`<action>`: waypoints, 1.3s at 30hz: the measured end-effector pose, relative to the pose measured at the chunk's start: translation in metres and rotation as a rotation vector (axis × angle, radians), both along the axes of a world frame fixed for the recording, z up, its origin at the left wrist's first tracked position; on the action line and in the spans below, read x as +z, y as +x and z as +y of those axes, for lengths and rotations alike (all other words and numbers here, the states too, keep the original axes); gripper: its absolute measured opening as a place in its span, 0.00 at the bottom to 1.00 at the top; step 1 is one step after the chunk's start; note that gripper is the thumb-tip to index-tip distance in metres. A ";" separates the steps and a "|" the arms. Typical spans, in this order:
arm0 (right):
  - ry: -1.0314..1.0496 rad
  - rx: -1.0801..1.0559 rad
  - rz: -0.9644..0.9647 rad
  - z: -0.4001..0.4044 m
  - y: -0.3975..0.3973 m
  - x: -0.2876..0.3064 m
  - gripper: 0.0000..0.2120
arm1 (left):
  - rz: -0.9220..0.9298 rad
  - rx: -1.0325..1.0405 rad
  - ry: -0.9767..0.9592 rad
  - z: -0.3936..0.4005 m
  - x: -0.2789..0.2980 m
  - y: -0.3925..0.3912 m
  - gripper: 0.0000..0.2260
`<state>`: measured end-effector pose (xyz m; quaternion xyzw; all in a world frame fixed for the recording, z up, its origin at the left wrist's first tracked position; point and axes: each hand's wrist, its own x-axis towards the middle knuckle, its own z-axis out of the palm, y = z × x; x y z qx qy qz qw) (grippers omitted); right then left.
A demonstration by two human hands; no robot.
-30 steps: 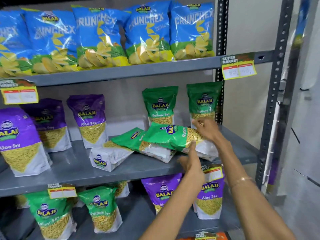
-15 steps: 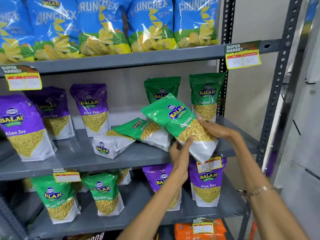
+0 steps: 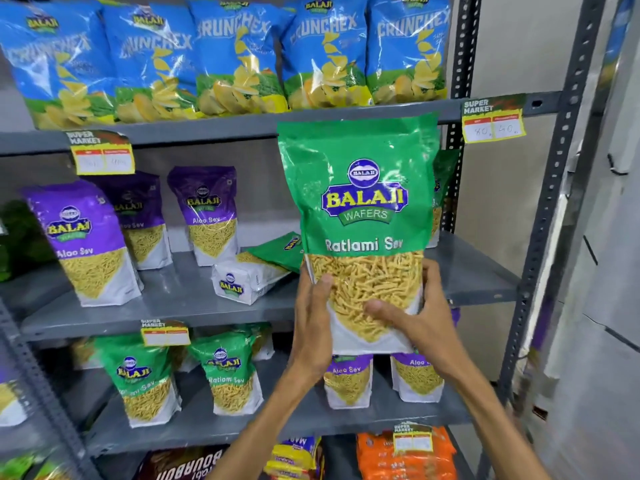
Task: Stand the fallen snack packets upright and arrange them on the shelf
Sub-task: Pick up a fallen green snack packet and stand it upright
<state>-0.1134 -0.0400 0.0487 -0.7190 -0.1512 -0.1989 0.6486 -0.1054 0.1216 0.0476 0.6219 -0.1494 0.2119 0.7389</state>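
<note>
Green packet is standing upright at frame centre, long axis vertical, both hands clamping its lower edges: left hand, right hand, in front of the shelf.

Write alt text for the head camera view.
Both hands, left hand and right hand, hold a green Ratlami Sev packet upright before the middle shelf, where another green packet lies fallen beside standing purple packets.

Grey metal shelf carries upright purple Aloo Sev packets and one fallen green packet.
</note>
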 end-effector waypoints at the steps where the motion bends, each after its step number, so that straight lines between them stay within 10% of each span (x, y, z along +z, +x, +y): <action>1: 0.025 0.014 -0.017 0.001 -0.005 0.002 0.43 | -0.018 -0.007 0.007 0.001 0.002 -0.006 0.31; 12: 0.098 0.028 -0.052 -0.024 -0.004 -0.005 0.40 | -0.016 -0.045 0.084 -0.021 -0.008 0.004 0.36; 16: 0.064 0.013 -0.017 -0.055 0.030 -0.011 0.39 | -0.019 -0.120 0.147 -0.046 -0.014 0.037 0.18; 24: 0.050 -0.107 0.009 -0.143 0.146 -0.025 0.29 | 0.016 -0.215 0.381 -0.123 -0.012 0.151 0.13; 33: 0.119 -0.057 0.096 -0.202 0.222 -0.045 0.47 | 0.053 -0.147 0.455 -0.182 -0.038 0.239 0.21; 39: 0.004 -0.119 0.149 -0.201 0.235 -0.041 0.31 | 0.067 -0.167 0.441 -0.183 -0.040 0.263 0.21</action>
